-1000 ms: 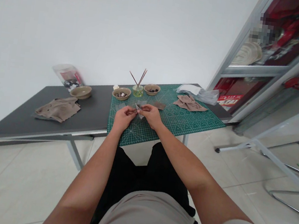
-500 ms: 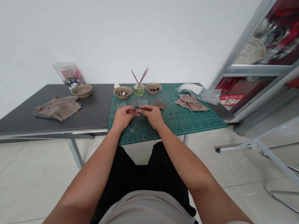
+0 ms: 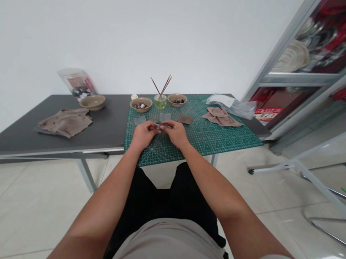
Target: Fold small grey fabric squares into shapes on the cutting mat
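Green gridded cutting mat [image 3: 222, 141] on a dark grey table [image 3: 106, 126], white wall [image 3: 140, 36] behind!
Left hand [image 3: 142, 136] and right hand [image 3: 175, 132] meet over the mat, fingertips pinched shut on a thin brown strip [image 3: 163, 125], too small to make out further.

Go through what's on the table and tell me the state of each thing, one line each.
Left hand, pinching a small dark strip
Right hand, pinching the same strip
Green cutting mat, flat under both hands
Near bowl, holding dark pieces
Far bowl, holding dark pieces
Glass jar, upright, thin sticks standing in it
Brown cloth on the mat, crumpled
Second brown cloth on the grey table, crumpled
Plastic bag, crumpled
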Demonstrator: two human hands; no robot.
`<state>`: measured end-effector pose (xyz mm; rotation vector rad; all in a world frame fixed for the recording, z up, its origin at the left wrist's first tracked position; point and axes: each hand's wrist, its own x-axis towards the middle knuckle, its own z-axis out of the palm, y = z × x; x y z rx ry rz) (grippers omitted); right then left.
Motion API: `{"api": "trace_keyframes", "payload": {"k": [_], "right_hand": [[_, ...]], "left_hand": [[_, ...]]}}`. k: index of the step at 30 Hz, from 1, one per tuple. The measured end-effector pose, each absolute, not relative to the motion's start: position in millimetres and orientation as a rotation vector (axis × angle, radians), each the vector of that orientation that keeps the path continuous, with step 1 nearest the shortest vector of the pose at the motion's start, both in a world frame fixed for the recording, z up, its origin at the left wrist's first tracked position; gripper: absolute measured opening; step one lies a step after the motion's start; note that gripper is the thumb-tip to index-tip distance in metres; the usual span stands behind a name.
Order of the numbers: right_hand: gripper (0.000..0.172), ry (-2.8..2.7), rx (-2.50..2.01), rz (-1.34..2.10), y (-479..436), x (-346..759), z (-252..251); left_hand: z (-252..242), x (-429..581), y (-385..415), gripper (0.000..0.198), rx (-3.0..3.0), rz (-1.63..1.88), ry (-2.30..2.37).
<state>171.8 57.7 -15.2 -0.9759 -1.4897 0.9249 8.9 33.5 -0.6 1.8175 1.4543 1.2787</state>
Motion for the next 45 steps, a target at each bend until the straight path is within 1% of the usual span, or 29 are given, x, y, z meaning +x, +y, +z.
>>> {"api": "trace_keyframes", "payload": {"k": [4, 9, 15, 21, 26, 30, 36, 45], "right_hand": [[0.013, -1.526, -0.931, 0.986, 56, 173, -14], [0.014, -1.512, -0.932, 0.956, 58, 173, -18], [0.018, -1.415, -0.879, 1.082, 61, 170, -21], [0.023, -1.429, -0.842, 1.105, 60, 170, -17], [0.023, -1.407, -0.829, 1.149, 60, 169, -18], [0.025, -1.376, -0.849, 1.148, 62, 167, -21], [0.022, -1.347, -0.892, 1.108, 65, 165, -26], [0.023, -1.379, -0.811, 1.224, 58, 167, -15]], "left_hand": [[-1, 9, 33, 0.010, 1.771, 1.321, 1.472], [2, 9, 32, 0.011, 1.780, 1.289, 1.413], [3, 10, 31, 0.011, 1.704, 1.320, 1.441], [7, 11, 28, 0.012, 1.668, 1.285, 1.405], [8, 12, 27, 0.008, 1.634, 1.288, 1.411], [6, 12, 28, 0.009, 1.689, 1.289, 1.434], [5, 11, 28, 0.009, 1.701, 1.263, 1.432], [8, 10, 27, 0.009, 1.688, 1.284, 1.410]]}}
